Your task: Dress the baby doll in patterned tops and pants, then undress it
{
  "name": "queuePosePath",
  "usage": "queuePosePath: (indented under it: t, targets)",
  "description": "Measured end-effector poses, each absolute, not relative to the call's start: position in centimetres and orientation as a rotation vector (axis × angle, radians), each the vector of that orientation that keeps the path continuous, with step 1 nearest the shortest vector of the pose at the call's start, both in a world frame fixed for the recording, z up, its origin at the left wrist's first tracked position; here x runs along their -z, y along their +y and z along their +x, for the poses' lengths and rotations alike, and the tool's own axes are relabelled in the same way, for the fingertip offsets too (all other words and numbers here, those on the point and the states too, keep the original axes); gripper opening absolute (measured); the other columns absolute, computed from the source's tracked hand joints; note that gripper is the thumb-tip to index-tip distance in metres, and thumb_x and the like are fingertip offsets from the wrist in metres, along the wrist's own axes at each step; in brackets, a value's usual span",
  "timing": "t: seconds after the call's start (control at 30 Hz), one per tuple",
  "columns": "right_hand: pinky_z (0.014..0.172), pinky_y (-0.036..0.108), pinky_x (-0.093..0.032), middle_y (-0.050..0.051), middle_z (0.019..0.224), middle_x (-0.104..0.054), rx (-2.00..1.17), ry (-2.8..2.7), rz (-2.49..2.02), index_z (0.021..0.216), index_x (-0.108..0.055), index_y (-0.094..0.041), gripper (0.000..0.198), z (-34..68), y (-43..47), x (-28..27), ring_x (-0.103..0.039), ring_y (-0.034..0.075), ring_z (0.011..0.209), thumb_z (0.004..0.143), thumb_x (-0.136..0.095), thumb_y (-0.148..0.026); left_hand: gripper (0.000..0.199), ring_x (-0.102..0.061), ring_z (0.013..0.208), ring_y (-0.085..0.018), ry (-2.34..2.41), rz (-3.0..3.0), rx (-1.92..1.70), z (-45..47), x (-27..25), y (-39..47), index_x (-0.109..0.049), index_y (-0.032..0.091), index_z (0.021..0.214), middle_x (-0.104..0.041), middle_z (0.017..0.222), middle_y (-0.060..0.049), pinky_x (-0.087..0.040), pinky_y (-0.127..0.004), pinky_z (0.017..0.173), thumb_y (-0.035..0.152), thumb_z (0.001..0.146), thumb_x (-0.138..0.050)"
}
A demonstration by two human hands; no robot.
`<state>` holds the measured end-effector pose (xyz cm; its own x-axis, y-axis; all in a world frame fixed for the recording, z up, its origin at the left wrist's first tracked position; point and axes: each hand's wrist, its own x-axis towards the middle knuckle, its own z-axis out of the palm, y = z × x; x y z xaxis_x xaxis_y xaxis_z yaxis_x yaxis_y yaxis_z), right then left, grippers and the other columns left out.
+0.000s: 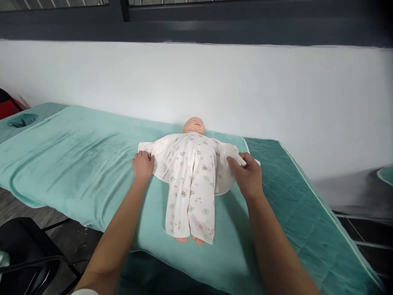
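Observation:
A baby doll [194,125] lies on its back on the bed, head toward the wall and toes showing below its trouser legs. White printed baby trousers [202,205] cover its legs and reach up its front. A white printed baby shirt [161,155] spreads out to both sides, its sleeves pointing outward. At the left sleeve's end, my left hand [143,164] has its fingers curled on the fabric edge. My right hand [248,174] pinches the shirt's cloth on the right side, lifting it slightly. The doll's arms are hidden.
A light green sheet [70,151] covers much of the bed, over a darker quilted cover [282,196] at right. Behind stands a white wall [196,82] below a dark window frame [215,24]. A black chair [27,246] stands at lower left.

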<state>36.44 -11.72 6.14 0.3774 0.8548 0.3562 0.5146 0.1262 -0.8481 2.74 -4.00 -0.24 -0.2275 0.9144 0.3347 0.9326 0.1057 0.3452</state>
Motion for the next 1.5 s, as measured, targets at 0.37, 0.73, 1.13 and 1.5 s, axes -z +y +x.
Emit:
queuePosePath:
  t: [0.37, 0.73, 1.13, 1.5]
  targets:
    - [0.064, 0.030, -0.039, 0.000, 0.070, -0.062, -0.724, -1.841, -1.280, 0.072, -0.061, -0.022, 0.030, 32.0, -10.3, -12.8, -0.053, 0.015, 0.067, 0.091, -0.060, -0.045, 0.025, -0.066, 0.085, -0.022, -2.462, -2.072, 1.138, 2.5, 0.2, -4.5, -0.064, 0.022, 0.105, -0.072, 0.089, -0.005, -0.041, -0.029, 0.073, 0.040, 0.094, -0.052]
    - [0.068, 0.032, -0.037, -0.001, 0.069, -0.060, -0.493, -1.494, -1.696, 0.072, -0.054, -0.023, 0.035, 31.4, -0.6, -7.3, -0.050, 0.017, 0.069, 0.088, -0.056, -0.054, 0.031, -0.066, 0.102, -0.023, -2.083, -2.490, 2.200, 9.6, -9.5, -7.2, -0.075, 0.020, 0.102, -0.076, 0.102, -0.002, -0.049, -0.030, 0.088, 0.043, 0.092, -0.056]
    - [0.064, 0.033, -0.036, 0.002, 0.074, -0.064, -0.619, -1.519, -1.782, 0.076, -0.051, -0.025, 0.027, 31.2, -0.9, -8.2, -0.054, 0.021, 0.069, 0.087, -0.055, -0.050, 0.035, -0.054, 0.067, -0.016, -2.052, -2.851, 1.298, 12.3, -11.5, -4.9, -0.066, 0.022, 0.074, -0.061, 0.070, -0.001, -0.041, -0.029, 0.065, 0.038, 0.097, -0.045]
    - [0.065, 0.031, -0.039, 0.000, 0.070, -0.061, -0.684, -1.303, -1.487, 0.071, -0.061, -0.021, 0.017, 31.3, 0.9, -8.6, -0.053, 0.016, 0.068, 0.081, -0.061, -0.035, 0.015, -0.060, 0.077, -0.018, -2.139, -2.805, 1.456, 16.5, -10.3, 2.8, -0.071, 0.019, 0.083, -0.070, 0.083, -0.004, -0.044, -0.031, 0.072, 0.028, 0.088, -0.060]
